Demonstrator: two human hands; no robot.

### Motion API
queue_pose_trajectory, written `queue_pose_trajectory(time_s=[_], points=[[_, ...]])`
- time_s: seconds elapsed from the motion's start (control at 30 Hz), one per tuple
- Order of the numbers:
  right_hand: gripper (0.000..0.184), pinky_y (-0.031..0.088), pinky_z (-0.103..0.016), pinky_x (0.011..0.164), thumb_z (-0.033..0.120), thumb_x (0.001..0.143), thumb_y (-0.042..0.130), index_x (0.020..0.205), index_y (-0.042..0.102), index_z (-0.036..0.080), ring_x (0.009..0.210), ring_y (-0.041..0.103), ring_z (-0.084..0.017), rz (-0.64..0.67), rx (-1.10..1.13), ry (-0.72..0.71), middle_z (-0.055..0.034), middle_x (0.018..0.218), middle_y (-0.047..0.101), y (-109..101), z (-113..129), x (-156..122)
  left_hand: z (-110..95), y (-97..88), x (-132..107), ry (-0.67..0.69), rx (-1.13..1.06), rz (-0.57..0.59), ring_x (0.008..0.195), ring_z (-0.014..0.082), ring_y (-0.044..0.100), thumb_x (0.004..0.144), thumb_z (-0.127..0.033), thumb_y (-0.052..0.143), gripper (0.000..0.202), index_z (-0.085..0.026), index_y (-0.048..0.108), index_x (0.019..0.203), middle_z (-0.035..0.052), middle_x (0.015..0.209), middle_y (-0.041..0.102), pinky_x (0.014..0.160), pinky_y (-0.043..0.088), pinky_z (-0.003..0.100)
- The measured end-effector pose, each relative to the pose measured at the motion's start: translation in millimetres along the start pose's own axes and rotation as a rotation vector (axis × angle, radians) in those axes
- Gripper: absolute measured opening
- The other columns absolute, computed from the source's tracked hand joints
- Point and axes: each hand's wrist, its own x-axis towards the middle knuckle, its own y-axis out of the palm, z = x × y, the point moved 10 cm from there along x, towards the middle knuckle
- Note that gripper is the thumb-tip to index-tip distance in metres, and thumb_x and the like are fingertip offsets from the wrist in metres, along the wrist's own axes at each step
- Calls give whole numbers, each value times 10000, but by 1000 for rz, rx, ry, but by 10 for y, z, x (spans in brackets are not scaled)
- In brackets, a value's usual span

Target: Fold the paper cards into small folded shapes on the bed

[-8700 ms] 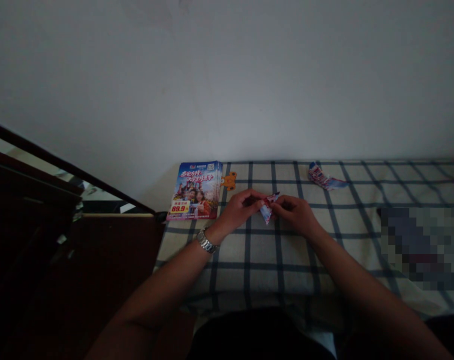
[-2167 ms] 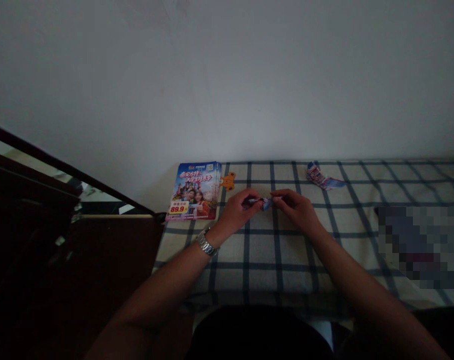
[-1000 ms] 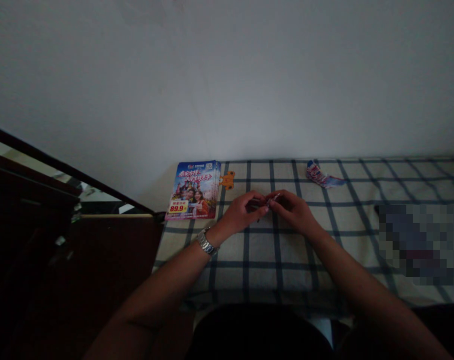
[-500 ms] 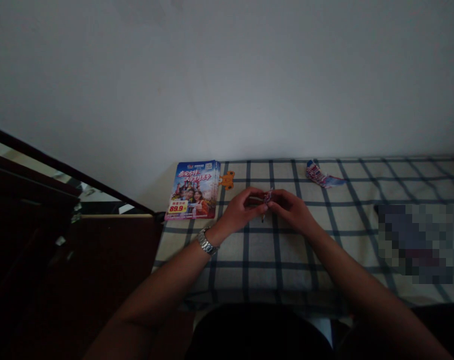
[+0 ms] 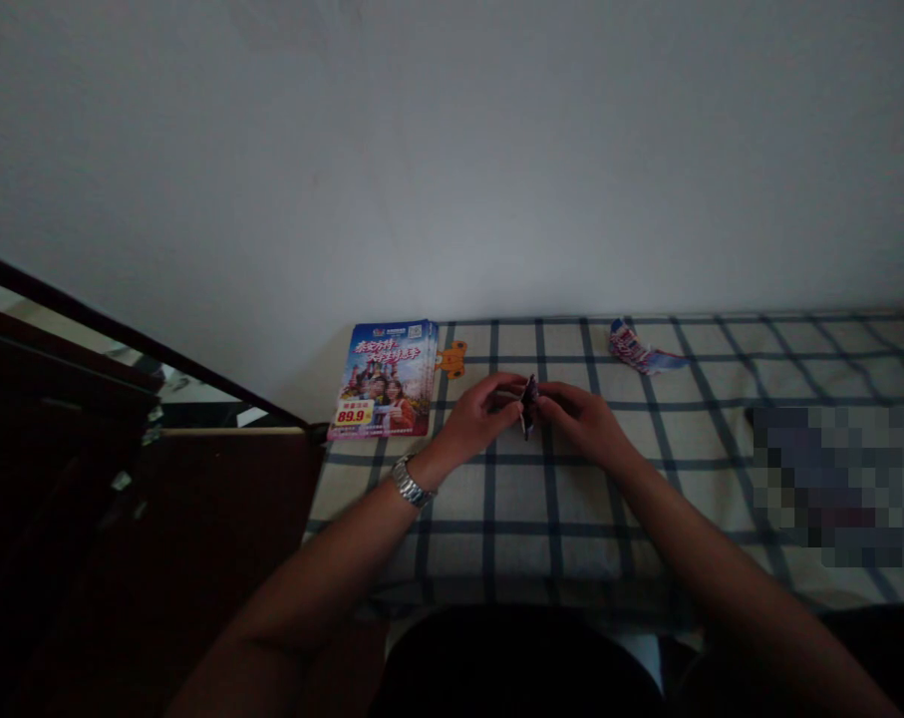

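Between my two hands, over the checked tablecloth (image 5: 452,529), a small piece of crumpled, folded paper (image 5: 528,409) stands on edge, dark on the side I see. My left hand (image 5: 481,414), with a metal watch on its wrist, pinches it from the left with thumb and fingers. From the other side, my right hand (image 5: 582,421) grips it the same way, its fingers curled. The paper's exact fold is too small and dim to make out.
A stack of printed leaflets (image 5: 381,384) lies at the table's left end, with an orange animal-shaped piece (image 5: 452,360) beside it. Toward the wall (image 5: 496,179), at the right, lies a crumpled printed paper (image 5: 635,351). A blurred-out object (image 5: 832,489) is farther right.
The paper has turned and spread a little between my fingers, showing a taller, darker face. My hands have stayed in nearly the same place.
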Motion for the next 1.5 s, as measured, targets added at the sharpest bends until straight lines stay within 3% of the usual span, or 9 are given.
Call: queue_pose_trajectory(time_s=[0.4,0.67,0.9,1.2,1.5], points=[[377,624,-370,797,517,992,610,1192,732,221,860,752,-234,6,-9,9,-49,963,804,26,50,-13,12,-24,3,-9,33,-29,1102,229,709,918,-391,763,397,-192,653,1244,115,1229,709,963,598,369],[405,618,-426,912,475,955,682,1284,671,238,1019,755,-270,81,64,24,-64,1086,798,97,-27,-29,46,-20,3,-14,17,-15,1111,233,718,924,-407,757,417,-192,645,1264,119,1248,712,975,598,378],[372,604,-424,952,427,965,670,1292,676,250,1037,750,-252,73,73,18,-58,1165,785,86,-51,-27,23,-30,11,5,30,-16,1127,224,718,954,-326,702,330,-179,667,1248,112,1265,717,1023,566,368],[378,638,-378,794,469,986,635,1294,659,251,837,760,-217,71,113,51,-48,1019,792,86,-82,-12,-8,-66,17,9,72,-42,1137,223,712,938,-223,645,281,-185,672,1216,95,1265,716,1049,557,387],[417,652,-392,817,516,969,664,1284,648,243,882,765,-221,74,235,53,-59,1023,789,96,-92,-7,-119,-70,-5,60,223,-25,1173,217,675,938,-136,561,333,-220,689,1233,63,1274,710,1080,526,395]])
